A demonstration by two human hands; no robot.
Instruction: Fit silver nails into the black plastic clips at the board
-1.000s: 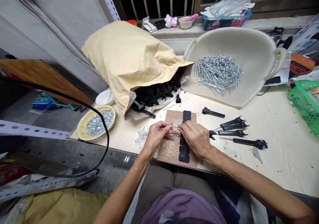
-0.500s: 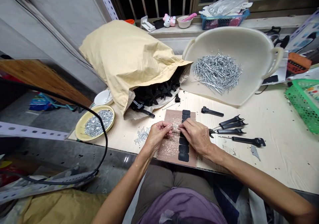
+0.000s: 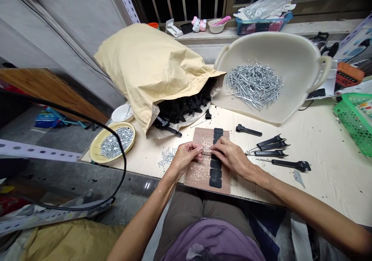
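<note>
Right hand [image 3: 231,158], shifted slightly off the black clips [image 3: 270,153] since earlier, and left hand [image 3: 186,158] each pinch an end of a thin metal pin [image 3: 207,149] above the brown board [image 3: 197,172].

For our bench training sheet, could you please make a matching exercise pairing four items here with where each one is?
Things:
1 pile of pins
2 heap of silver pieces
3 heap of black parts
4 single thin pin

Places:
A paper sack
B between left hand and right hand
C cream tub
D yellow plate

Pairs: 1-C; 2-D; 3-A; 4-B
</note>
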